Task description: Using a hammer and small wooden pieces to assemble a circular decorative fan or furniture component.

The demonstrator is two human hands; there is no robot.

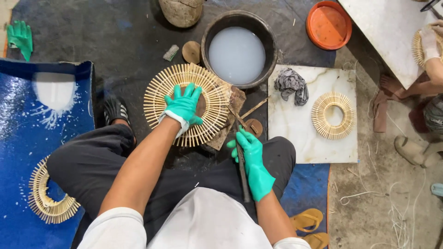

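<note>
The left hand (184,107) reaches forward, fingers spread flat on the large bamboo ring (187,104) (lying on the dark floor mat (115,46)). The right hand (253,161), its grip closed, grasps a dark metal tool (242,166) just beside the ring.

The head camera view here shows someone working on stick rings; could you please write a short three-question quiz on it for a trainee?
1. True or false: the left hand lies flat on the large ring of sticks.
2. What does the right hand grip?
A. a grey rag
B. a long dark tool
C. an orange lid
3. Fill in: the small stick ring lies on a pale ____ slab, beside the crumpled grey rag.

Key
1. True; the gloved palm presses on its middle.
2. B; the long dark tool runs back toward the person's lap, its tip near the large ring.
3. Stone, with a marble look; it lies right of the dark basin of milky liquid.
</note>
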